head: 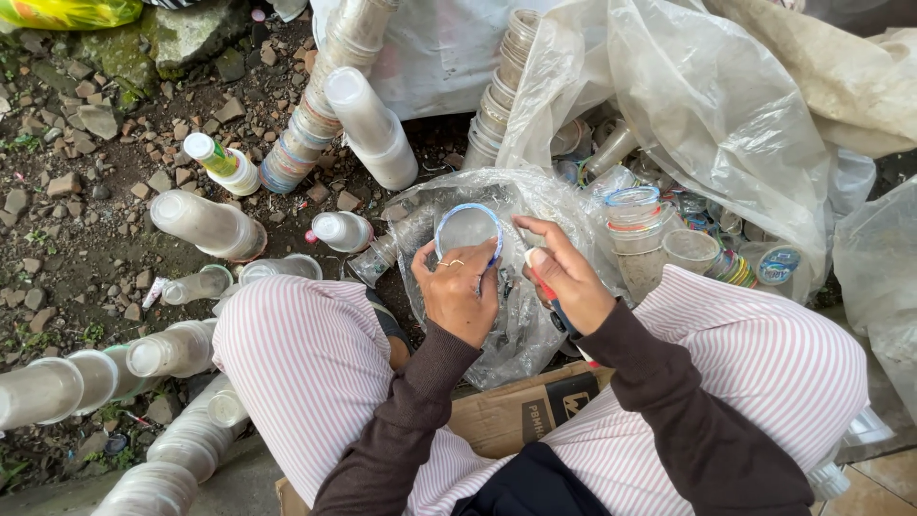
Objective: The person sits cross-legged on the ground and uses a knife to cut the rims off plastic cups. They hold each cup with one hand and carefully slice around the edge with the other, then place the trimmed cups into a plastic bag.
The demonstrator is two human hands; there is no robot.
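Pink-striped trousers (315,373) fill the lower part of the frame, knees spread, with dark brown sleeves (669,401) reaching up from the bottom centre and a flattened piece of cardboard (521,411) between the legs. At the centre, the left hand (457,291) grips a clear plastic cup (467,229) with a blue rim, its mouth turned towards the camera; a ring shows on one finger. Just to the right, the right hand (565,277) is closed around a small cutter with a red and blue handle (552,304), its fingertips touching the cup's rim. Under both hands lies a crumpled clear plastic bag (521,334).

At the right, a large clear sack (707,105) holds loose cups and coloured rims. Stacks of nested cups (330,86) lean across the upper middle, and more stacks (205,225) lie on the stony ground (67,220) at the left. A small bottle with a green label (222,162) lies in the upper left.
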